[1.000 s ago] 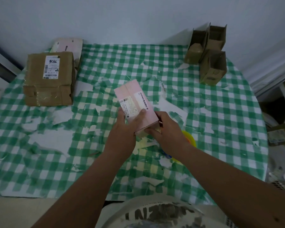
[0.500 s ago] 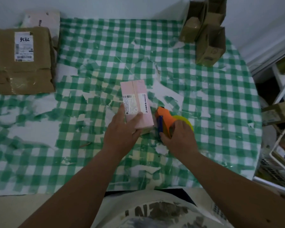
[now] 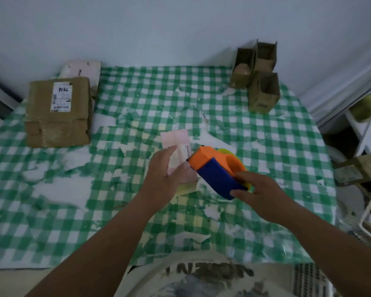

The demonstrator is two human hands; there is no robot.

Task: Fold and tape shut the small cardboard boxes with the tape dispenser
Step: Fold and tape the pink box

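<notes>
Your left hand (image 3: pixel 165 176) grips the small pink cardboard box (image 3: pixel 177 146) mid-table while your right hand (image 3: pixel 259 196) clasps the orange-and-blue plastic tape dispenser (image 3: pixel 216 168) beside it.

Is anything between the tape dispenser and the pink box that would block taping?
Nothing visible does. The right hand holds the tape dispenser with its orange nose right beside the pink box, which the left hand steadies on the checkered tablecloth.
</notes>
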